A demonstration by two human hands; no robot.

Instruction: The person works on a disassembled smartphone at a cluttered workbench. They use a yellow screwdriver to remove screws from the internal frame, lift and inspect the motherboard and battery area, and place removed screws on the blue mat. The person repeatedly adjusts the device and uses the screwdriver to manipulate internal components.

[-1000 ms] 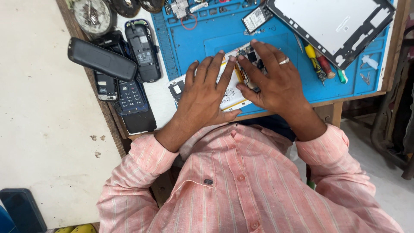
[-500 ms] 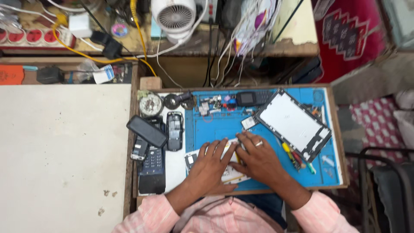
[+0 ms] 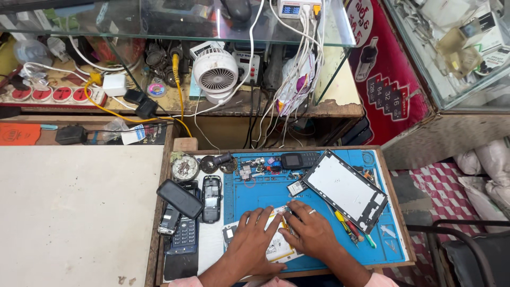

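Hands rest together at the near edge of a blue mat [image 3: 255, 199] on a small wooden bench [image 3: 396, 207]. The left hand [image 3: 254, 240] lies flat, fingers spread, pressing on a white board [image 3: 278, 247] with a yellow edge. The right hand [image 3: 312, 233], with a ring on one finger, lies just beside it on the same board; its fingers are bent down at the board's far end, and I cannot tell if they pinch something small there. The board is on the mat's near part, mostly hidden under both hands.

To the right of the hands a tablet frame [image 3: 348, 188] lies tilted on the mat, and some screwdrivers [image 3: 350, 229] lie between it and the right hand. To the left, off the mat, there are several old phones [image 3: 211, 197] and a dark case [image 3: 179, 198]. Behind the bench a white fan [image 3: 215, 73] stands among many cables.
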